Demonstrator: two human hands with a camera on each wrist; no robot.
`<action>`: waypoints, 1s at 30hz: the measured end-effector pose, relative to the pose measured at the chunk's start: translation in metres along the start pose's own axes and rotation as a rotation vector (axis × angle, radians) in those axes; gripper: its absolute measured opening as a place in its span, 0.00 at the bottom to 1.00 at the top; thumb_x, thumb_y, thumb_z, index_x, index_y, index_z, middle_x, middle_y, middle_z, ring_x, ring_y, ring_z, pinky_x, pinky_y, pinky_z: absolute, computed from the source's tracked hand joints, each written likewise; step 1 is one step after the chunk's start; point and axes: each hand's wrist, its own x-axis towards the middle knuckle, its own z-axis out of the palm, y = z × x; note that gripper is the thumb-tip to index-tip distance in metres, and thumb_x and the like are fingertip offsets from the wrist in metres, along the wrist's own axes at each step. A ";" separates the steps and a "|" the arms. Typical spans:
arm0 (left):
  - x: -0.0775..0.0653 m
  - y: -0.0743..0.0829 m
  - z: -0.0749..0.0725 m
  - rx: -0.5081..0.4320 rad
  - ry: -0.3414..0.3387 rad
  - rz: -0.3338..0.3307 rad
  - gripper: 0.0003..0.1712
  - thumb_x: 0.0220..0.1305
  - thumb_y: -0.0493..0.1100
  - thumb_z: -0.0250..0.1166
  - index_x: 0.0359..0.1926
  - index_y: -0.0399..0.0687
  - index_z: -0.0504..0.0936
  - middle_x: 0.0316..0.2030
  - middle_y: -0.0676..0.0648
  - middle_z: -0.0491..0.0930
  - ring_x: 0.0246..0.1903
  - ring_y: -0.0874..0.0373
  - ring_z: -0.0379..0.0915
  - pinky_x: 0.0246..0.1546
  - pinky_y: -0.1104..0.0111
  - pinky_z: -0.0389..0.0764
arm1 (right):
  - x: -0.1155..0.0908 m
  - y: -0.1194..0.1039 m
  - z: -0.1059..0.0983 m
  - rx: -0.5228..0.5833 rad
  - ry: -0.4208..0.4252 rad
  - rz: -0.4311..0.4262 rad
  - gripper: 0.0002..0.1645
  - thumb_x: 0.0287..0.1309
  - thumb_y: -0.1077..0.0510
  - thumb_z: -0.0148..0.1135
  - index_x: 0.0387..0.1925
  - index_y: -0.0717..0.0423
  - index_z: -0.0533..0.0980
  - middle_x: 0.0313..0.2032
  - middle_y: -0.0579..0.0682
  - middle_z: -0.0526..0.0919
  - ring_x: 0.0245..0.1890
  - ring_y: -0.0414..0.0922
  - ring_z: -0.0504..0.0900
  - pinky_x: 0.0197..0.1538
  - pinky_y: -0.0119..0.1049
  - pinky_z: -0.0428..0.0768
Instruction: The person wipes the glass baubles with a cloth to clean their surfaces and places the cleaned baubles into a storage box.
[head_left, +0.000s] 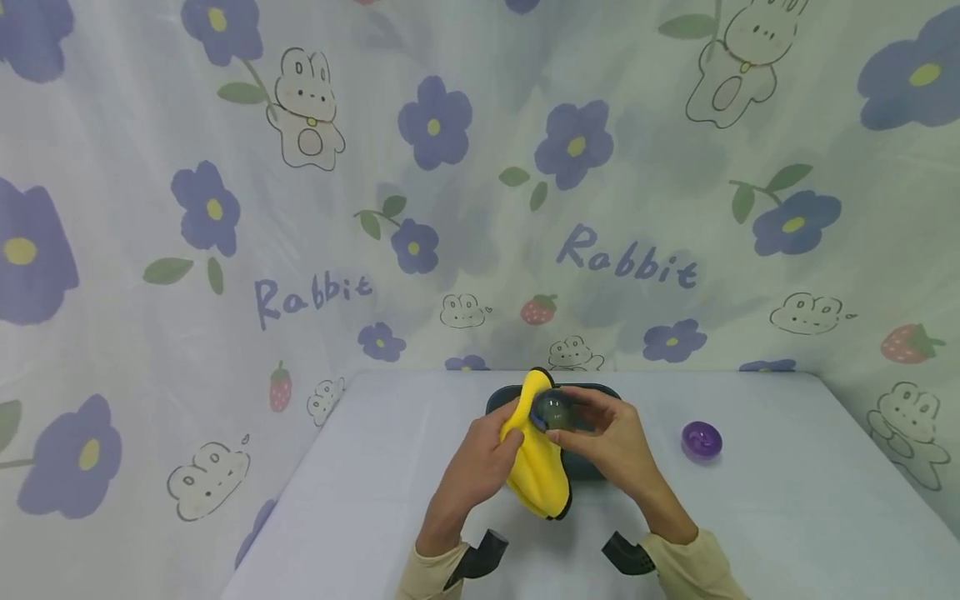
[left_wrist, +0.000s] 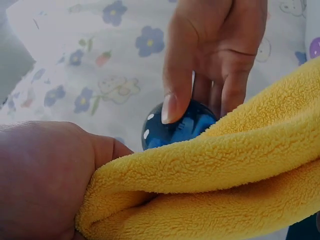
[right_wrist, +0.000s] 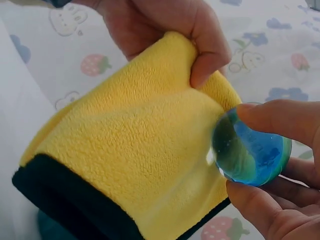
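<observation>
Gap between right grip [head_left: 621, 437] and purple object [head_left: 702, 441]

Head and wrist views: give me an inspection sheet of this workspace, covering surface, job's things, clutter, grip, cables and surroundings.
Surface: white tabletop, bearing a partly hidden dark tray.
Job's things: yellow plush cloth with black edging; transparent ball showing blue and green.
Clutter: small purple round object, right of the tray.
Grip: left hand holds the cloth; right hand holds the ball.
Cables: nothing seen.
Surroundings: fabric backdrop printed with rabbits, flowers, strawberries.
</observation>
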 end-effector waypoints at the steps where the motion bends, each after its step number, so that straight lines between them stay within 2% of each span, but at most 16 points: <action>1: 0.000 0.001 0.000 0.002 -0.003 -0.002 0.28 0.74 0.39 0.47 0.72 0.45 0.72 0.35 0.48 0.80 0.28 0.59 0.76 0.32 0.69 0.81 | 0.000 0.000 0.000 0.008 0.000 -0.003 0.35 0.48 0.62 0.80 0.61 0.56 0.80 0.61 0.58 0.81 0.59 0.59 0.84 0.52 0.36 0.87; 8: -0.005 0.008 0.001 0.029 0.000 -0.014 0.28 0.73 0.40 0.49 0.71 0.44 0.73 0.36 0.49 0.80 0.31 0.59 0.76 0.35 0.70 0.80 | 0.002 0.003 -0.003 0.041 -0.005 -0.003 0.37 0.51 0.64 0.78 0.64 0.61 0.75 0.63 0.61 0.79 0.63 0.62 0.82 0.55 0.37 0.85; 15: -0.009 0.015 0.005 0.062 0.017 0.017 0.31 0.73 0.39 0.49 0.76 0.42 0.67 0.31 0.50 0.77 0.27 0.62 0.74 0.33 0.72 0.78 | 0.003 0.001 -0.008 -0.038 0.025 0.026 0.39 0.51 0.60 0.79 0.65 0.60 0.76 0.62 0.60 0.81 0.62 0.59 0.82 0.59 0.38 0.83; 20: -0.011 0.018 0.006 0.107 0.046 0.046 0.31 0.72 0.38 0.49 0.75 0.42 0.68 0.30 0.50 0.76 0.25 0.64 0.72 0.32 0.72 0.78 | 0.004 0.002 -0.009 -0.069 0.015 0.049 0.39 0.50 0.59 0.80 0.65 0.60 0.76 0.61 0.60 0.82 0.61 0.58 0.83 0.60 0.38 0.82; 24: -0.013 0.019 0.006 0.130 0.071 0.058 0.31 0.72 0.38 0.50 0.75 0.44 0.70 0.32 0.49 0.77 0.26 0.64 0.73 0.34 0.72 0.79 | 0.004 0.003 -0.009 -0.092 -0.013 0.068 0.39 0.50 0.58 0.80 0.65 0.60 0.77 0.61 0.61 0.82 0.61 0.58 0.83 0.60 0.39 0.82; 30: -0.013 0.022 0.007 0.153 0.085 0.084 0.30 0.72 0.38 0.50 0.74 0.47 0.71 0.41 0.47 0.83 0.28 0.64 0.73 0.36 0.73 0.79 | 0.003 0.002 -0.010 -0.119 -0.068 0.100 0.40 0.49 0.58 0.80 0.64 0.61 0.77 0.61 0.61 0.81 0.59 0.57 0.84 0.58 0.40 0.84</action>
